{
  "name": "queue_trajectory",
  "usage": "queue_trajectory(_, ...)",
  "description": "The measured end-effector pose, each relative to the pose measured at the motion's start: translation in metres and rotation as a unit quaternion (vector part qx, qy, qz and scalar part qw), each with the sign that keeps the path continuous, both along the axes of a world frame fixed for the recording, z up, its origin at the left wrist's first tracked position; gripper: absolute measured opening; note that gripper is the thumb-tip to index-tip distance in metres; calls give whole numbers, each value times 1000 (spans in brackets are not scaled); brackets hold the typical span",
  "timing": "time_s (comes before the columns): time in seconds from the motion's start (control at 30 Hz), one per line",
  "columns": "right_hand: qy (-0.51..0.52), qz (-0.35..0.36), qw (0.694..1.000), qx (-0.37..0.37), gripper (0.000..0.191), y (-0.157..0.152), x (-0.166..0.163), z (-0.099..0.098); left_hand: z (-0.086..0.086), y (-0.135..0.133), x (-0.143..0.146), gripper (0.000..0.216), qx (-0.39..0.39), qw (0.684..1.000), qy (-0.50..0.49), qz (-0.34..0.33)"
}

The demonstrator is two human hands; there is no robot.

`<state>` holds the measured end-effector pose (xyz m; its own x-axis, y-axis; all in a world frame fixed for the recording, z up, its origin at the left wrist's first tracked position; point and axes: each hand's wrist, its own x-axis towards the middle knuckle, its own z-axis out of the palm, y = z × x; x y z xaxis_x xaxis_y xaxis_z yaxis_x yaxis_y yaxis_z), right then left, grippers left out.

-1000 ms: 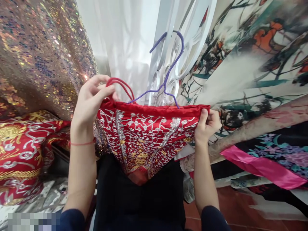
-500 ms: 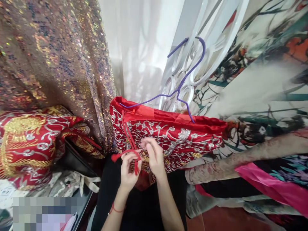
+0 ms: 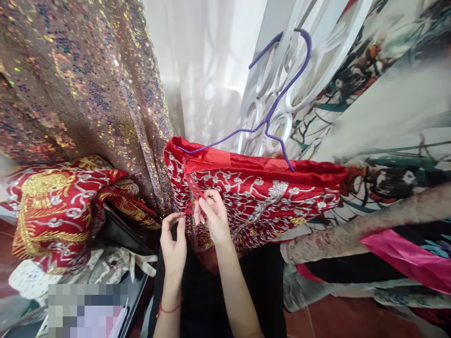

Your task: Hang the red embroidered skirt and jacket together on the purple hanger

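Observation:
A red skirt (image 3: 243, 188) with silver and gold embroidery hangs before me from a purple hanger (image 3: 271, 115), its waist edge up. Red cords (image 3: 193, 185) run down from the left end of its waistband. My right hand (image 3: 215, 218) is closed around these cords, thumb and fingers pinched together in front of the embroidery. Lower and to the left, my left hand (image 3: 173, 241) pinches a red cord end between thumb and forefinger; its other fingers curl in. A red string bracelet (image 3: 171, 309) circles the left wrist. The cord between the hands is partly hidden by the fingers.
White curved metalwork (image 3: 278, 108) stands behind the hanger. A sequinned cloth (image 3: 88, 94) hangs at left above a folded red embroidered garment (image 3: 59, 211). Floral fabric (image 3: 380, 122) and a pink-edged garment (image 3: 398, 253) are at right. Tiled floor (image 3: 317, 319) shows below.
My left hand has moved left, away from the right hand, and the cord loop has been drawn closer. The right hand has shifted up-left and now pinches the cords. The view has shifted slightly.

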<state>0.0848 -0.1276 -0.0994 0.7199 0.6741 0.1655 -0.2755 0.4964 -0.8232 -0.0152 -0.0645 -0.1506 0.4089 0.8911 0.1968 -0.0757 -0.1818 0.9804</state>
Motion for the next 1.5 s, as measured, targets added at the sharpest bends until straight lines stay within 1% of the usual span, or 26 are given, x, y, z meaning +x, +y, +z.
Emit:
queue_trajectory(0.07, -23, -11, 1000, 4, 37, -1, -2, 0, 14, 0, 1, 31, 38, 999, -19, 11)
queue_trajectory(0.13, -61, -12, 998, -5, 35, -1, -3, -1, 30, 0, 7, 29, 58, 998, -39, -6)
queue_trajectory(0.23, -125, -17, 992, -25, 31, -2, -6, -1, 49, 2, 18, 30, 53, 996, -56, -52)
queue_trajectory(0.3, -179, -44, 982, -39, 26, -4, -8, 0, 56, 6, 23, 29, 30, 995, -56, -78)
queue_trajectory(0.4, -275, -98, 953, -77, 22, -8, -9, 2, 60, 14, 26, 27, 5, 995, -41, -93)
queue_trajectory(0.47, -318, -110, 937, -91, 21, -10, -9, 4, 61, 20, 24, 27, 9, 995, -38, -96)
queue_trajectory(0.53, -340, -106, 929, -97, 20, -10, -9, 5, 63, 24, 22, 27, 23, 993, -37, -109)
queue_trajectory(0.67, -357, -101, 921, -115, 20, -7, -9, 6, 67, 27, 21, 25, 66, 991, 1, -116)
queue_trajectory(0.8, -359, -101, 919, -128, 16, -3, -7, 1, 63, 28, 26, 26, 100, 988, 28, -118)
queue_trajectory(0.93, -354, -103, 919, -137, 18, -2, 0, -5, 62, 31, 33, 28, 168, 977, 29, -127)
queue_trajectory(1.0, -346, -104, 923, -136, 21, -2, 2, -4, 64, 36, 37, 31, 178, 975, 19, -134)
queue_trajectory(1.07, -336, -111, 925, -140, 26, -2, 3, 1, 67, 44, 41, 34, 150, 979, 10, -136)
queue_trajectory(1.13, -329, -134, 924, -143, 29, -2, 3, 7, 69, 53, 44, 33, 94, 987, -3, -132)
queue_trajectory(1.2, -326, -161, 922, -137, 25, -1, 2, 12, 69, 61, 46, 33, 36, 990, -26, -132)
queue_trajectory(1.23, -320, -169, 923, -130, 24, 1, 2, 12, 69, 64, 46, 37, 14, 991, -39, -131)
queue_trajectory(1.3, -290, -157, 937, -114, 22, 5, -1, 8, 68, 65, 46, 45, -18, 991, -59, -122)
queue_trajectory(1.4, -231, -108, 963, -93, 22, 12, -11, -8, 71, 60, 42, 57, -58, 988, -75, -119)
queue_trajectory(1.43, -218, -96, 967, -87, 22, 13, -15, -13, 72, 58, 40, 57, -69, 986, -79, -130)
queue_trajectory(1.5, -197, -86, 974, -77, 25, 15, -23, -20, 73, 54, 38, 49, -78, 980, -78, -164)
